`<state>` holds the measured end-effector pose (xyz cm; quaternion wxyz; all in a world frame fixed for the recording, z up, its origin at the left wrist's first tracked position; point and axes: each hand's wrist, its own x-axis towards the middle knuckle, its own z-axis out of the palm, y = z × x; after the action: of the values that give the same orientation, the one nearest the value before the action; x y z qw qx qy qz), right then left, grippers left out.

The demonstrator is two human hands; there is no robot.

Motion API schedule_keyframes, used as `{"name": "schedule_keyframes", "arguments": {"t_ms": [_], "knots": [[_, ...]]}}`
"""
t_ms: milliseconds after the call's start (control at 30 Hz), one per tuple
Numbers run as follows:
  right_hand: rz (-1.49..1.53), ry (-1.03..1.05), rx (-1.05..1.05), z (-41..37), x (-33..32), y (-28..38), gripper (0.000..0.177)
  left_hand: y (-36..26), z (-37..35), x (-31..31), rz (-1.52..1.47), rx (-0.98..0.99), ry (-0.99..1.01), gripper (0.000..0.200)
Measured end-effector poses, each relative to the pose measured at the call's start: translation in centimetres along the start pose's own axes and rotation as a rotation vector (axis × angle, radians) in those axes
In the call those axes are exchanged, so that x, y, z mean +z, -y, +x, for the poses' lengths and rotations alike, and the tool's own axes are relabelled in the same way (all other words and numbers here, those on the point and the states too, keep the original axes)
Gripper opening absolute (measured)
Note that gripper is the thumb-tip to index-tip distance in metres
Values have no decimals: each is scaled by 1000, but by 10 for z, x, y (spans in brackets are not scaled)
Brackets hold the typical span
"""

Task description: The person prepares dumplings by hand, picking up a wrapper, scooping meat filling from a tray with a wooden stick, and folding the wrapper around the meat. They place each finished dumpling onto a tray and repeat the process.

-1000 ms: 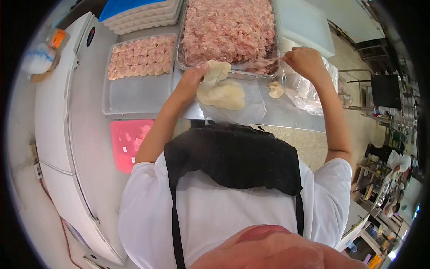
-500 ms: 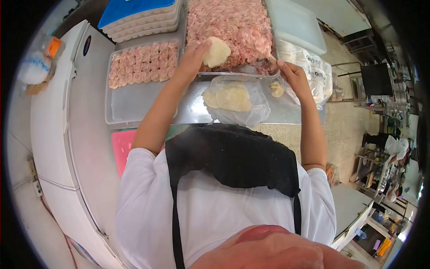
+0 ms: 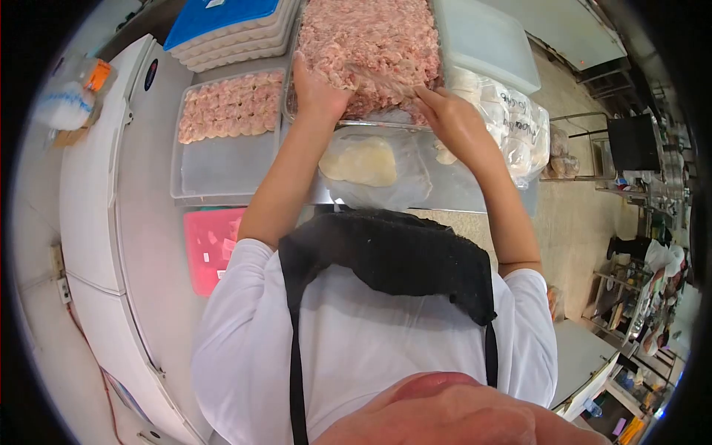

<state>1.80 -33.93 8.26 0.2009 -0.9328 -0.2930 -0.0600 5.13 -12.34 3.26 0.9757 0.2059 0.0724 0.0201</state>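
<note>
My left hand (image 3: 320,90) is cupped at the near left corner of a metal tray (image 3: 356,122) of pink minced meat (image 3: 371,33). It holds a round dough wrapper, now mostly hidden by my fingers and by meat. In my right hand (image 3: 452,119) is a flat spatula (image 3: 386,80), its blade smeared with meat and reaching toward my left palm. Close below the tray, a stack of pale dough wrappers (image 3: 362,162) lies on a plastic sheet (image 3: 411,178). A small lump of dough (image 3: 445,154) shows partly beneath my right wrist.
On the left, a clear tray (image 3: 222,170) holds rows of filled dumplings (image 3: 230,107). Stacked trays with a blue lid (image 3: 215,18) stand behind it. To the right are a translucent container (image 3: 489,41) and bagged packs (image 3: 512,122). A pink board (image 3: 204,256) sits lower left.
My left hand has turned, so the wrapper no longer shows plainly. The spatula has moved left from the tray's right side, carrying meat to my left hand.
</note>
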Motion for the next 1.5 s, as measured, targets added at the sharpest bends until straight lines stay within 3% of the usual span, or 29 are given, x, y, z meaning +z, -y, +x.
{"name": "schedule_keyframes", "arguments": {"t_ms": [67, 133, 233, 433, 467, 533, 567, 667, 767, 867, 967, 1067, 1100, 1200, 1267, 1367, 1467, 1500], "knots": [[27, 5, -37, 0, 0, -12, 26, 2, -13, 24, 75, -46, -119, 71], [-38, 134, -43, 7, -7, -24, 26, 7, -12, 32, 52, -39, -120, 69], [-136, 136, -45, 0, -51, -15, 26, 17, -7, 38, 63, 42, -73, 65], [93, 5, -254, 4, -20, -72, 32, 33, -4, 48, 11, 116, -88, 48], [257, 33, -139, 2, -24, -82, 33, 31, -6, 45, -10, 113, -117, 44], [577, 90, 103, -5, -39, -92, 37, 31, -7, 22, 296, 114, 5, 41], [646, 134, 111, -6, -44, -92, 40, 34, -5, 12, 448, 110, 64, 41], [805, 336, 149, -8, -58, -92, 42, 25, -32, 59, 1342, 226, 50, 52], [670, 483, 182, -12, -78, -87, 39, 19, -36, 70, 1556, 676, 429, 51], [608, 306, -72, -19, -56, -84, 38, 7, -43, 83, 1718, 57, 233, 48], [563, 438, 0, -8, -45, -95, 38, 7, -50, 89, 1967, 78, 170, 43], [397, 74, -262, 3, -13, -135, 36, 18, -42, 61, 1806, 220, 3, 48], [179, 82, -180, 1, -33, -121, 32, 17, -30, 49, 1805, 142, 22, 50], [199, -153, -187, -12, -31, -86, 29, 12, -3, 28, 1765, -39, 14, 59], [59, -57, -176, -10, -6, -88, 27, 18, -3, 27, 1708, -86, -75, 70], [-27, 74, -65, 7, 33, -141, 28, 15, 6, 4, 1849, 81, 180, 66], [110, 182, 4, 0, 1, -156, 33, 5, -40, 77, 1892, -253, -88, 61], [290, 127, 59, -6, -20, -143, 37, 7, -36, 67, 1880, 15, 64, 59]]}}
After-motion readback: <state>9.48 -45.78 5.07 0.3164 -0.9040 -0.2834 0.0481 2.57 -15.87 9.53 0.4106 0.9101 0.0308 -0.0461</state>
